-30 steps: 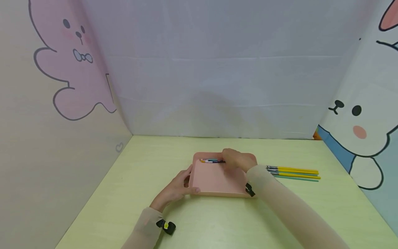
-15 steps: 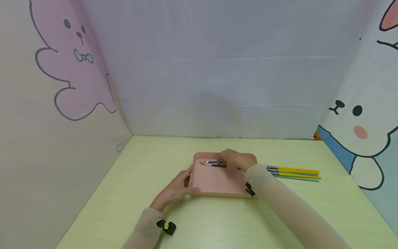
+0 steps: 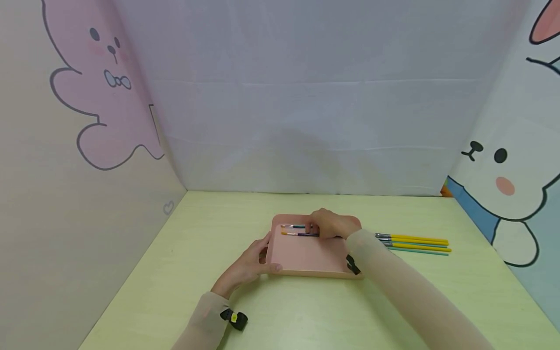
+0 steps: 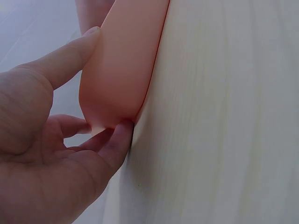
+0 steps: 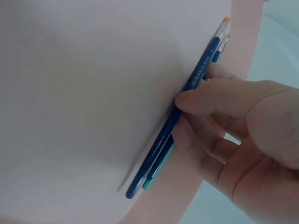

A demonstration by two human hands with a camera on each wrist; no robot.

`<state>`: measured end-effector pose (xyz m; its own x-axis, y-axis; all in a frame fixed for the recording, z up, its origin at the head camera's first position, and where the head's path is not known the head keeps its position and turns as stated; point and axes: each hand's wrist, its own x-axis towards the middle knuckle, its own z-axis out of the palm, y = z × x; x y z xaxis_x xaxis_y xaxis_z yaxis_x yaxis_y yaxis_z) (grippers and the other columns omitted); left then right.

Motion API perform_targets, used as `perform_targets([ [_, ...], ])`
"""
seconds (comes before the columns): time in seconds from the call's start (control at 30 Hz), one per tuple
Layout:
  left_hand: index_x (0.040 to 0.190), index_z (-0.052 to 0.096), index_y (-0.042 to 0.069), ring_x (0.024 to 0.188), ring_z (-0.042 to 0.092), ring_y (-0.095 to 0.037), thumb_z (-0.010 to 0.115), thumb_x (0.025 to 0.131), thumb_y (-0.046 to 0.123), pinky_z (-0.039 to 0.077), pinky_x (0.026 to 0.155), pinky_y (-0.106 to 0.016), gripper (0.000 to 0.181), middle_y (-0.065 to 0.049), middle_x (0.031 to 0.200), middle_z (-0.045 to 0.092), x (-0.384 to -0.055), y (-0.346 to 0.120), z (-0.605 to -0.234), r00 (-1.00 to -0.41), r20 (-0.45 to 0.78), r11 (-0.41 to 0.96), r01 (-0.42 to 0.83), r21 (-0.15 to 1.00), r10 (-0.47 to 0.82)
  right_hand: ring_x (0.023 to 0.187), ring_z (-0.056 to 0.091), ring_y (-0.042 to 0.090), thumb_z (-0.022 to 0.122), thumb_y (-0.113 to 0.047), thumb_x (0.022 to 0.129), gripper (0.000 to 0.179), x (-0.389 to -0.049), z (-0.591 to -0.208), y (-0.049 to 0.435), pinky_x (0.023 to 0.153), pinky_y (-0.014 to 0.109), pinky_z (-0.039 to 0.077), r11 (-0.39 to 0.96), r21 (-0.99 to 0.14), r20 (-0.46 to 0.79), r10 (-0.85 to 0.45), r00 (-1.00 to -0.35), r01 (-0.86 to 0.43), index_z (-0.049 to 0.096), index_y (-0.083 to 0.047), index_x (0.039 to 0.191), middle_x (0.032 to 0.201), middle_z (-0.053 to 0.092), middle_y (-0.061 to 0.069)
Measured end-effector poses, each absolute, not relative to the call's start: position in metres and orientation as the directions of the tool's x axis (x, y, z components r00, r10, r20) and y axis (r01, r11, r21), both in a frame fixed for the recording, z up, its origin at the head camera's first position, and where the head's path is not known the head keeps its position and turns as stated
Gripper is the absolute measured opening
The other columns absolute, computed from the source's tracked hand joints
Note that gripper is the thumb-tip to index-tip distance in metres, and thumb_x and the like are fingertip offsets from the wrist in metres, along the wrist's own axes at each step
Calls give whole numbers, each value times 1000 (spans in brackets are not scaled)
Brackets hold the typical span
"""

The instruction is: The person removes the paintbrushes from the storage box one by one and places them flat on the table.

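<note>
A shallow pink tray (image 3: 306, 255) sits on the table with paintbrushes inside it. My left hand (image 3: 248, 265) grips the tray's near left corner, thumb at the front rim and fingers against the left side. Inside the tray, my right hand (image 3: 329, 224) pinches a dark blue paintbrush (image 5: 160, 135) between thumb and fingers, its orange-tipped bristles pointing left in the head view. Beyond it, along the far wall, lie other paintbrushes (image 3: 293, 226); the right wrist view shows a teal handle (image 5: 159, 168) beside the pinched one. My right hand covers their handle ends in the head view.
To the right of the tray, several yellow-handled and teal paintbrushes (image 3: 413, 243) lie side by side on the pale table (image 3: 262, 316). A white backdrop (image 3: 280, 121) stands behind the table, and side panels with cartoon animals flank it.
The dark blue paintbrush has moved toward the tray's near side with my right hand's fingers, leaving a gap from the other brushes. My left hand stays at the tray corner.
</note>
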<state>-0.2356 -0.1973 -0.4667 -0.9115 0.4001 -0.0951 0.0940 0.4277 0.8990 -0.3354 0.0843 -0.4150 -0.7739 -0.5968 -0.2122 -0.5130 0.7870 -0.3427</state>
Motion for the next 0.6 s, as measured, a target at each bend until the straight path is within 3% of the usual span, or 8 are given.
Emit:
perform_targets([
  [0.2, 172, 13, 15, 135, 52, -29, 87, 91, 24, 42, 119, -52, 109, -15, 162, 38, -235, -197, -466, -905, -86, 412, 105, 905, 418, 88, 54, 17, 58, 24, 81, 49, -333, -411, 87, 77, 31, 47, 762, -360, -173, -621, -764, -538, 77, -15, 104, 98, 68, 4],
  [0.43, 172, 12, 14, 139, 49, -30, 86, 93, 22, 39, 121, -53, 109, -16, 166, 33, -235, -198, -466, -898, -88, 393, 99, 914, 431, 97, 60, 18, 70, 12, 92, 31, -329, -400, 95, 89, 39, 56, 728, -391, -111, -644, -757, -562, 78, -13, 108, 105, 71, 2],
  [0.6, 172, 12, 14, 136, 51, -29, 86, 93, 22, 40, 120, -53, 109, -14, 163, 38, -235, -198, -464, -889, -77, 375, 110, 920, 451, 92, 63, 18, 76, 9, 87, 26, -328, -391, 107, 84, 37, 55, 675, -404, -37, -687, -726, -618, 77, -11, 104, 99, 72, 2],
])
